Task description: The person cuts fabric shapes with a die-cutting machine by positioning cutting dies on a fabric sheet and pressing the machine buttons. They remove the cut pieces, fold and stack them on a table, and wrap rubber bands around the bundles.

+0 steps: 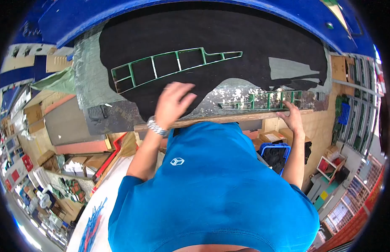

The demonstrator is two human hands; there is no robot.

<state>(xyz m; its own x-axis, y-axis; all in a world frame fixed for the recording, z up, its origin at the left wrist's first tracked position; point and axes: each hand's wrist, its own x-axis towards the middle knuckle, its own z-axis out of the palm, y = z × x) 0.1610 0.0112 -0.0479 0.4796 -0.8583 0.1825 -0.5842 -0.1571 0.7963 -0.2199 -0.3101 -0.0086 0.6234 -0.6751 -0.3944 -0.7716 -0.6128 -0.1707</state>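
A green metal cutting die (178, 61), a long frame with crossbars and a narrow tip, lies on a black sheet of material (203, 29). My left hand (175, 101) is over the sheet's near edge, below that die, its fingers apart and holding nothing; whether it touches the sheet is unclear. A second green cutting die (268, 100) lies on the worn board (239, 88) at the table's near edge. My right hand (292, 117) grips its near side, with the thumb outside the frame and a finger inside it.
A blue machine beam (161, 12) crosses the far side. A wooden strip (228, 119) runs along the near table edge. A gap in the sheet (291, 68) shows the grey surface at right. Below right stand a blue crate (275, 157) and cardboard boxes (272, 136).
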